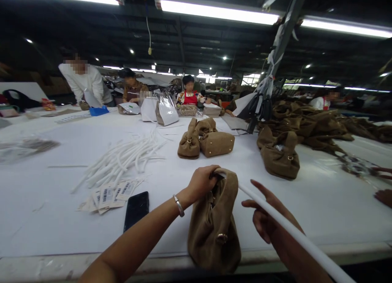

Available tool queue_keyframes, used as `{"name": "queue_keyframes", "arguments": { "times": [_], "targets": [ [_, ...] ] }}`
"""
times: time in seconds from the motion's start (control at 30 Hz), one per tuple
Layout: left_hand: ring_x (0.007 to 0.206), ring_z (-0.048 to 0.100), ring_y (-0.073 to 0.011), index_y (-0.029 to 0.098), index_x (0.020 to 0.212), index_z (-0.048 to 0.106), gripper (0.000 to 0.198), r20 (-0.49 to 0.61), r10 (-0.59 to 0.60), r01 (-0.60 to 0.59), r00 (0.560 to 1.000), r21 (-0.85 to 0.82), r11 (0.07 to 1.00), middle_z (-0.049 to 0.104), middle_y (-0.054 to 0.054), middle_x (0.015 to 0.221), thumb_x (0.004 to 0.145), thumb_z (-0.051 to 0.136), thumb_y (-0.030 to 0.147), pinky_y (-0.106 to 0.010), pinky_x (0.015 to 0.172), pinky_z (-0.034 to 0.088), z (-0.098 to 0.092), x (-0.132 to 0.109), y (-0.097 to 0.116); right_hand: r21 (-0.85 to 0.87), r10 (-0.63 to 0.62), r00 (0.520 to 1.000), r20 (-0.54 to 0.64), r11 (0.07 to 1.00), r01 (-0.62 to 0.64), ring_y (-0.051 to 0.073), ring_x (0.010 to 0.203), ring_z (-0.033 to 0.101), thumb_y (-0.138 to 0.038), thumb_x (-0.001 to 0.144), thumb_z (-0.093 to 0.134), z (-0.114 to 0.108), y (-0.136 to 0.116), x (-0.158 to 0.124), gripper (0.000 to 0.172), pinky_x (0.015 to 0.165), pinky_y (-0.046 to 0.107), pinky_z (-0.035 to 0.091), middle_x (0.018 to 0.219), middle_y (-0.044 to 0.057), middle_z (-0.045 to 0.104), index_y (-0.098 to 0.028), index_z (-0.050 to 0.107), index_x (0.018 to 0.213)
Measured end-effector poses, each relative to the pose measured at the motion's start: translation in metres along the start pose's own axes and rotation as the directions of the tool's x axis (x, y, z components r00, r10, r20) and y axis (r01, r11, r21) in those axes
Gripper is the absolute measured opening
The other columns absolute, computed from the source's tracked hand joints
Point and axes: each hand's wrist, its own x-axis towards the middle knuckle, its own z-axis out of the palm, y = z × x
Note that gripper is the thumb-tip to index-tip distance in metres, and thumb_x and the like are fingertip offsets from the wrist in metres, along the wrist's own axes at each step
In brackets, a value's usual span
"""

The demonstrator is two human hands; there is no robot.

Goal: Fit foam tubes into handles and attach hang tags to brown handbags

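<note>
A brown handbag [211, 238] stands upright at the table's front edge, its handle arched at the top. My left hand [202, 181] is closed around the handle's left side. From under the handle, a long white foam rod [306, 243] slants down to the lower right corner. My right hand [262, 223] is open beside the rod, index finger stretched out and the others loosely bent. The rod crosses in front of that hand and forearm; whether they touch, I cannot tell. A black phone [136, 209] lies left of the bag.
White foam rods [122, 158] and barcode tags [107, 195] lie at left. Brown handbags [217, 144] stand mid-table; another handbag [280, 158] is right, before a brown heap [306, 119]. A post [277, 54] rises behind. Co-workers stand across the table; another person's hands [384, 197] are at right.
</note>
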Motion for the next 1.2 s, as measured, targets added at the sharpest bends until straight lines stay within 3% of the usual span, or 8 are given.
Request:
{"name": "queue_keyframes", "arguments": {
  "times": [0.1,0.23,0.4,0.5,0.57,0.7,0.93,1.2],
  "targets": [
    [0.089,0.068,-0.0206,0.021,0.107,0.071,0.029,0.035,0.007,-0.007,0.999,0.013,1.0,0.075,-0.004,0.1,0.083,0.056,0.012,-0.03,0.083,0.049,0.0,0.003,0.006,-0.228,-0.21,0.978,0.015,0.951,0.207,0.015,0.064,0.062,-0.045,0.084,0.068,0.006,-0.002,0.0,0.057,0.053,0.027,0.055,0.111,0.009,0.069,-0.028,0.052,0.137],
    [0.086,0.067,-0.0202,0.019,0.103,0.07,0.023,0.11,0.042,-0.042,0.993,-0.01,0.999,0.075,-0.003,0.096,0.082,0.062,0.016,-0.029,0.08,0.05,-0.004,0.005,0.014,-0.514,-0.43,0.899,0.086,0.753,0.41,0.018,0.08,0.065,-0.037,0.084,0.069,0.021,0.007,0.022,0.046,0.071,0.031,0.059,0.116,0.007,0.065,-0.028,0.061,0.128],
    [0.094,0.066,-0.0201,0.018,0.111,0.066,0.029,0.158,0.083,-0.073,0.984,-0.069,0.995,0.073,-0.003,0.107,0.082,0.065,0.021,-0.029,0.086,0.052,-0.008,-0.002,0.02,-0.621,-0.513,0.813,0.275,0.551,0.558,0.023,0.1,0.068,-0.028,0.088,0.053,0.03,0.027,0.048,0.035,0.084,0.033,0.058,0.123,0.008,0.066,-0.023,0.068,0.12],
    [0.098,0.066,-0.0206,0.018,0.114,0.066,0.032,0.163,0.083,-0.072,0.983,-0.074,0.995,0.073,-0.003,0.109,0.083,0.058,0.015,-0.031,0.09,0.052,-0.005,-0.003,0.018,-0.736,-0.485,0.81,0.33,0.404,0.542,0.026,0.096,0.07,-0.028,0.087,0.05,0.031,0.036,0.057,0.04,0.081,0.034,0.058,0.124,0.006,0.068,-0.024,0.067,0.123],
    [0.106,0.066,-0.0223,0.018,0.121,0.064,0.043,0.171,0.081,-0.069,0.982,-0.072,0.995,0.072,-0.005,0.115,0.079,0.058,0.011,-0.033,0.094,0.051,-0.004,-0.001,0.012,-0.78,-0.465,0.824,0.324,0.36,0.511,0.027,0.089,0.072,-0.029,0.085,0.051,0.03,0.04,0.063,0.041,0.076,0.035,0.058,0.123,0.006,0.069,-0.026,0.069,0.122],
    [0.121,0.06,-0.0244,0.015,0.134,0.057,0.066,0.21,0.075,-0.058,0.975,-0.088,0.994,0.064,-0.01,0.132,0.069,0.056,0.002,-0.035,0.107,0.045,-0.009,0.007,-0.003,-0.847,-0.467,0.843,0.267,0.303,0.437,0.032,0.088,0.072,-0.03,0.082,0.051,0.023,0.042,0.072,0.04,0.073,0.038,0.058,0.113,0.009,0.074,-0.023,0.073,0.114],
    [0.124,0.059,-0.0231,0.014,0.14,0.051,0.074,0.243,0.099,-0.057,0.965,-0.175,0.983,0.061,-0.01,0.136,0.067,0.054,0.002,-0.032,0.109,0.044,-0.019,0.009,-0.016,-0.915,-0.465,0.863,0.196,0.231,0.332,0.031,0.083,0.072,-0.044,0.089,0.049,0.026,0.038,0.071,0.044,0.068,0.038,0.057,0.116,0.005,0.073,-0.029,0.066,0.127],
    [0.129,0.055,-0.0235,0.015,0.141,0.051,0.072,0.216,0.106,-0.055,0.971,-0.229,0.972,0.059,-0.01,0.139,0.069,0.054,0.005,-0.033,0.112,0.04,-0.015,0.0,-0.019,-0.89,-0.402,0.853,0.334,0.163,0.425,0.035,0.102,0.068,-0.046,0.087,0.045,0.038,0.056,0.09,0.055,0.085,0.044,0.055,0.122,0.009,0.07,-0.021,0.061,0.134]
  ]
}}
